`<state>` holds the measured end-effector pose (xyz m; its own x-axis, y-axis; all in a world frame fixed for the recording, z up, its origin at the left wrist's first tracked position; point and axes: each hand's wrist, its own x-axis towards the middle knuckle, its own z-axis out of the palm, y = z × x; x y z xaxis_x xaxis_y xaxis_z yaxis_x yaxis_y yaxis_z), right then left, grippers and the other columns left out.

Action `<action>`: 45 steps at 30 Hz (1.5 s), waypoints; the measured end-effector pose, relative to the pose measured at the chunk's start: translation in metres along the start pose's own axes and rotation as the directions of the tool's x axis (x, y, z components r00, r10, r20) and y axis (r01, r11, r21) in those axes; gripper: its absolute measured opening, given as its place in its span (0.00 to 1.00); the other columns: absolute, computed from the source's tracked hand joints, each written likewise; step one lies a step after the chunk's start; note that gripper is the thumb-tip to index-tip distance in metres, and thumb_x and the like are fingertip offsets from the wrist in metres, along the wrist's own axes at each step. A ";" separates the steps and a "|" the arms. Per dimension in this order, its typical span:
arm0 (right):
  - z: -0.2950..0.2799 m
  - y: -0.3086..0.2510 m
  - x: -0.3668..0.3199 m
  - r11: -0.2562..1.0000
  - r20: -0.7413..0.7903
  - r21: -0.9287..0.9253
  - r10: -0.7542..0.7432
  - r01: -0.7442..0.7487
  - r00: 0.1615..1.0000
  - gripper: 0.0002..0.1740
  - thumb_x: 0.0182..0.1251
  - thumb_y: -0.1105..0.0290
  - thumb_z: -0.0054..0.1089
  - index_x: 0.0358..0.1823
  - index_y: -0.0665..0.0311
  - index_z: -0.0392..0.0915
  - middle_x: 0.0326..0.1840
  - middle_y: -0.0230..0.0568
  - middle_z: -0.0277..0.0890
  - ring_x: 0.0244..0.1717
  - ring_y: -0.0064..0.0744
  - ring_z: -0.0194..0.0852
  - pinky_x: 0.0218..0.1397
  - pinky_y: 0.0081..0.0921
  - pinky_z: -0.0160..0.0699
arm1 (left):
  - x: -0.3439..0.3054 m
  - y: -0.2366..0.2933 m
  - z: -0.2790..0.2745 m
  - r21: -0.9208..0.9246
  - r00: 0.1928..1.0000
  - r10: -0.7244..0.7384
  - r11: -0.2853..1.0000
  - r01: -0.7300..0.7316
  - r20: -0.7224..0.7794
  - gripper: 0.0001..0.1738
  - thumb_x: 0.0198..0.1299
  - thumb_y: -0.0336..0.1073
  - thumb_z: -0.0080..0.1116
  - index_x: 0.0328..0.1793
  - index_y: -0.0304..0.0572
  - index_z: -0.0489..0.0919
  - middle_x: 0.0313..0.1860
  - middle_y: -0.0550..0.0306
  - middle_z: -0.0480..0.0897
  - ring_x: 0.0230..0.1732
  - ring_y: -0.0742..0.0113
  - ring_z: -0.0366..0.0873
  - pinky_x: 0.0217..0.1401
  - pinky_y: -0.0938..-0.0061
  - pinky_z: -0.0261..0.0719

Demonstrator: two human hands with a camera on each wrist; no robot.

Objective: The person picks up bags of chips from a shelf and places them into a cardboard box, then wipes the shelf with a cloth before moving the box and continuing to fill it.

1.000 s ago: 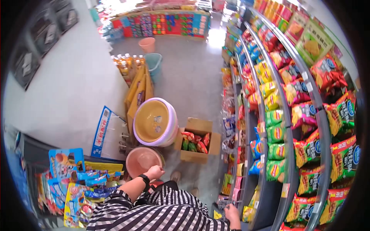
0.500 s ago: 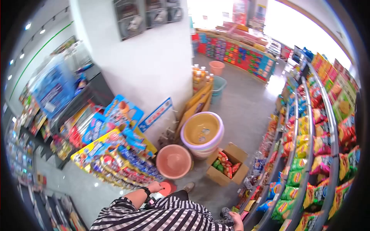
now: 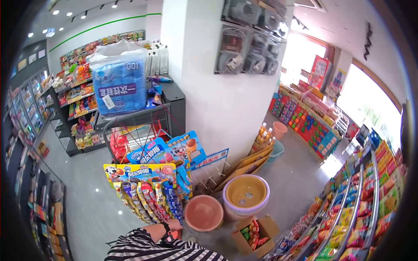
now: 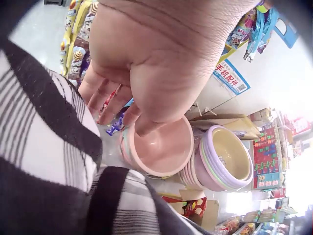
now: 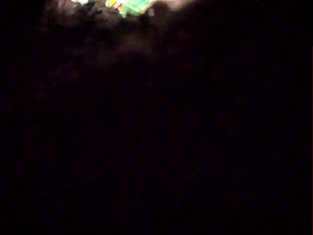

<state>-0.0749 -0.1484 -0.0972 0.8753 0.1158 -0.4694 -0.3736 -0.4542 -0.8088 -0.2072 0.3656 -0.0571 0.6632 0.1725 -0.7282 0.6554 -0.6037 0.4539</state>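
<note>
My left hand (image 4: 151, 63) hangs in front of my body with its fingers loosely bent and nothing between them. In the head view the same left hand (image 3: 175, 225) is beside a pink basin (image 3: 203, 213) on the floor, near a rack of hanging candy strips (image 3: 150, 200). A black band circles that wrist. My right hand is out of the head view, and the right wrist view is almost wholly black, with a small bright green patch at its top edge.
Stacked basins (image 3: 246, 195) with a lilac rim stand by the pillar (image 3: 217, 108). Near them sits an open cardboard box (image 3: 265, 228) of snack bags. Shelves of chips (image 3: 344, 217) line the right. A blue plastic-wrapped pack (image 3: 119, 82) tops a dark stand at left.
The view has swung left and up, bringing the candy rack and far shelves into sight. My right hand, seen earlier at lower right beside a grey object, has left the head view.
</note>
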 end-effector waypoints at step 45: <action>0.044 -0.244 0.218 0.761 0.015 -0.576 -0.355 0.298 0.935 0.29 0.53 0.61 0.61 0.57 0.58 0.66 0.46 0.52 0.75 0.47 0.53 0.72 0.50 0.43 0.71 | -0.106 0.029 0.089 -0.705 0.767 -0.637 0.506 0.497 0.083 0.15 0.53 0.35 0.53 0.43 0.32 0.78 0.32 0.52 0.80 0.26 0.63 0.80 0.23 0.73 0.78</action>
<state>0.1939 0.0264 -0.0174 0.9464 0.2822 -0.1572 0.1530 -0.8201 -0.5514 -0.2901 0.2607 -0.0125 0.0610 0.4519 -0.8900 0.9157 0.3295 0.2301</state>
